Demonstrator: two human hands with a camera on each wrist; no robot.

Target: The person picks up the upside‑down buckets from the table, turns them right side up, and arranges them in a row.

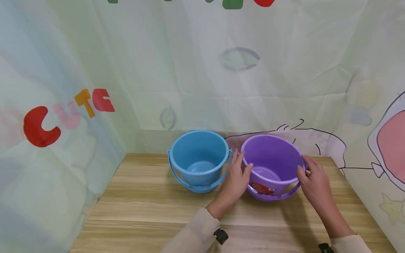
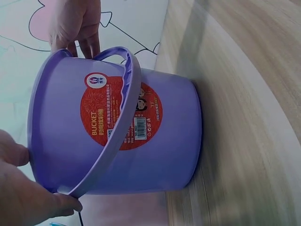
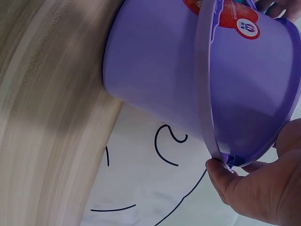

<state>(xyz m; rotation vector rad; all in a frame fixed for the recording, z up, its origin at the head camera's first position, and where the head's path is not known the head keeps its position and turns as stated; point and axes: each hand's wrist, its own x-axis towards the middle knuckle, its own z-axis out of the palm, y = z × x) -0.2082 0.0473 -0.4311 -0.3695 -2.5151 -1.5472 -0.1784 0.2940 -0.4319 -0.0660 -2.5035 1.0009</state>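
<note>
A purple bucket (image 1: 275, 158) stands at the right of the wooden table, its mouth tipped slightly toward the viewer. My left hand (image 1: 235, 177) pinches its left rim by the handle joint. On the opposite side my right hand (image 1: 317, 182) grips the rim where the handle meets it. The bucket's handle (image 2: 134, 89) hangs down across the front, over a red round label (image 2: 103, 113). Inside, the bucket looks bare. Whether its base fully touches the table, I cannot tell. To the left, close by my left hand, is a light blue bucket (image 1: 200, 154) with its handle lowered.
The wooden table (image 1: 142, 211) ends at a printed curtain (image 1: 190, 70) behind and on both sides. Both buckets stand near the table's back edge. Dark straps (image 1: 220, 236) sit on the wrists over pale sleeves.
</note>
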